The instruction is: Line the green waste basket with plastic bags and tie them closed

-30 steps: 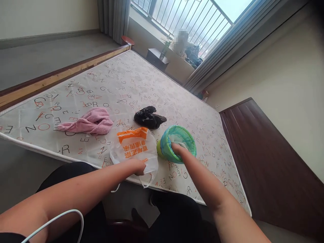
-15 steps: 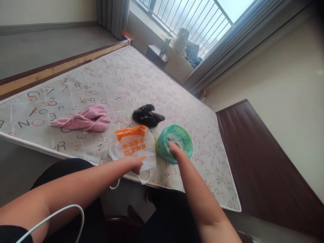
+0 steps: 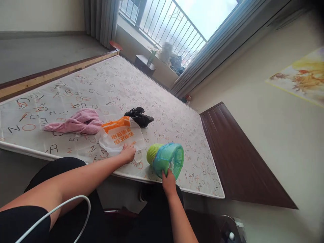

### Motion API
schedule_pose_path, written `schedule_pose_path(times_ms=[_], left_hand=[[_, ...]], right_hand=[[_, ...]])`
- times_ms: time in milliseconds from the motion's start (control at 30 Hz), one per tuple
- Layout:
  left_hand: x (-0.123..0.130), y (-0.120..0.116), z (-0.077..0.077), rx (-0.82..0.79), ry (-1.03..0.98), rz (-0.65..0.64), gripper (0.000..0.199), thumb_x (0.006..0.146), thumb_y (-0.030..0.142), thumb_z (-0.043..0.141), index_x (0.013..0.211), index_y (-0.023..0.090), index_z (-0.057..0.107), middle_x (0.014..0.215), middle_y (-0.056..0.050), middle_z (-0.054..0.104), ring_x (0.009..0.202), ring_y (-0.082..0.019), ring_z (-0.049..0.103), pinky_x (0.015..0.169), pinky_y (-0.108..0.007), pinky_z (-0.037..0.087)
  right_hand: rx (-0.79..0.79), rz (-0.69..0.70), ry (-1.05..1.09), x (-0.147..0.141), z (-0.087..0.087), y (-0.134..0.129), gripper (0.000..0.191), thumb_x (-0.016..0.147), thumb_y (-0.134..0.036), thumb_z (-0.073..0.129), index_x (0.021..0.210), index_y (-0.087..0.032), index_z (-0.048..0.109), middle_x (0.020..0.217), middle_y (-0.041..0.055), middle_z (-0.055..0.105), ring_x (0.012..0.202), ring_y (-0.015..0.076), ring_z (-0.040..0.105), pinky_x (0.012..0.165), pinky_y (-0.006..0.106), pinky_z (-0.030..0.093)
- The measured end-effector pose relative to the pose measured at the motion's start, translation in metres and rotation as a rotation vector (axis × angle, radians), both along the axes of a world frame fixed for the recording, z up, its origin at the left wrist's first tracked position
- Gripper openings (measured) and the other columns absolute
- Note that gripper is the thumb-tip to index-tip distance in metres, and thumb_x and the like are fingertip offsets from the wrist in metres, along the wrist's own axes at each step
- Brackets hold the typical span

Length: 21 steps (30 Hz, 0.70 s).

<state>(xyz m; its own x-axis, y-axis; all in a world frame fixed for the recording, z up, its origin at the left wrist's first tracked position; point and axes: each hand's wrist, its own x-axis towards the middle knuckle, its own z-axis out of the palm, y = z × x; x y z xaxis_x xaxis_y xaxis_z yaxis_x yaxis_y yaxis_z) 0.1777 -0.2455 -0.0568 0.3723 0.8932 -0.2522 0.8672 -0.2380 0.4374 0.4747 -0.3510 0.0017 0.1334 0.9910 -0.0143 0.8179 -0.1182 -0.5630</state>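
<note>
My left hand (image 3: 128,153) lies palm down, fingers out, on the near edge of a white plastic bag (image 3: 118,136) with orange print, spread on the mattress. By its near rim, my right hand (image 3: 169,181) grips a green mesh wastebasket (image 3: 153,153), thumb outside and fingers over the lip. The wastebasket is tipped with its mouth to the right, and a blue-green liner bag (image 3: 163,157) is folded over its rim. Something whitish shows inside, too hidden to name. A black plastic bag (image 3: 139,117) sits just beyond the white bag; a crumpled pink towel (image 3: 78,122) lies left of it.
The letter-printed mattress (image 3: 162,104) fills the middle, with a dark wooden headboard (image 3: 238,158) at right. A small bedside table (image 3: 144,64) stands by the window. A white cable (image 3: 87,206) crosses my left arm's side.
My right hand has come out of the wastebasket to its rim. The wastebasket is now tipped further over and nearer to me. My left hand has moved farther onto the white bag, which has shifted.
</note>
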Motion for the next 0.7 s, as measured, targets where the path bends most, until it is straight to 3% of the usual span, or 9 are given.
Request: schedule_pose_path(times_ms=[100,200,267,400,500,600,700], left_hand=[[0.015,-0.004,0.010,0.086,-0.291,-0.159,0.035,0.099,0.036,0.050,0.120,0.015,0.070,0.125,-0.019,0.066,0.117,-0.034,0.063,0.105,-0.048,0.044],[0.024,-0.014,0.019,0.010,-0.615,-0.336,0.041,0.101,0.048,0.046,0.121,0.020,0.068,0.121,-0.013,0.069,0.108,-0.029,0.066,0.095,-0.040,0.049],[0.027,-0.019,0.019,-0.098,-0.733,-0.316,0.042,0.098,0.053,0.051,0.116,0.020,0.068,0.112,-0.011,0.073,0.102,-0.028,0.068,0.089,-0.037,0.050],[0.027,-0.015,0.006,-0.440,-0.851,-0.150,0.043,0.083,0.057,0.067,0.098,0.017,0.065,0.092,-0.007,0.073,0.084,-0.024,0.070,0.072,-0.032,0.051],[0.020,-0.007,-0.003,-0.732,-0.955,-0.050,0.049,0.074,0.057,0.075,0.104,0.020,0.064,0.102,-0.007,0.074,0.085,-0.022,0.073,0.066,-0.028,0.051],[0.010,-0.005,-0.001,-0.839,-1.007,-0.024,0.053,0.070,0.054,0.081,0.110,0.023,0.065,0.111,-0.007,0.074,0.094,-0.022,0.073,0.068,-0.026,0.052],[0.005,-0.010,0.012,-0.881,-1.009,-0.052,0.044,0.069,0.050,0.082,0.099,0.022,0.068,0.099,-0.005,0.075,0.093,-0.020,0.071,0.069,-0.025,0.050]], right_hand=[[0.048,-0.019,0.106,-0.016,0.018,-0.002,0.035,0.089,-0.036,0.053,0.111,-0.016,0.072,0.109,0.0153,0.075,0.103,0.0312,0.069,0.092,0.040,0.052],[0.038,0.010,0.139,-0.038,0.035,0.010,0.028,0.088,-0.036,0.053,0.102,-0.019,0.071,0.100,0.0111,0.075,0.094,0.0278,0.068,0.086,0.036,0.050],[0.037,-0.011,0.140,-0.053,0.040,0.021,0.025,0.087,-0.036,0.053,0.097,-0.019,0.068,0.096,0.0098,0.074,0.090,0.0268,0.066,0.083,0.035,0.049],[0.059,-0.146,0.170,-0.079,0.037,0.040,0.020,0.085,-0.033,0.052,0.095,-0.020,0.063,0.094,0.0095,0.073,0.090,0.0269,0.066,0.081,0.034,0.048],[0.060,-0.246,0.201,-0.092,0.034,0.052,0.016,0.081,-0.028,0.053,0.095,-0.022,0.060,0.093,0.0081,0.073,0.089,0.0267,0.066,0.079,0.033,0.049],[0.066,-0.285,0.199,-0.103,0.032,0.061,0.014,0.081,-0.026,0.053,0.093,-0.023,0.059,0.093,0.0081,0.073,0.089,0.0261,0.067,0.080,0.033,0.050],[0.073,-0.302,0.176,-0.108,0.031,0.068,0.013,0.083,-0.025,0.052,0.094,-0.023,0.059,0.093,0.0079,0.073,0.087,0.0253,0.066,0.079,0.033,0.051]])
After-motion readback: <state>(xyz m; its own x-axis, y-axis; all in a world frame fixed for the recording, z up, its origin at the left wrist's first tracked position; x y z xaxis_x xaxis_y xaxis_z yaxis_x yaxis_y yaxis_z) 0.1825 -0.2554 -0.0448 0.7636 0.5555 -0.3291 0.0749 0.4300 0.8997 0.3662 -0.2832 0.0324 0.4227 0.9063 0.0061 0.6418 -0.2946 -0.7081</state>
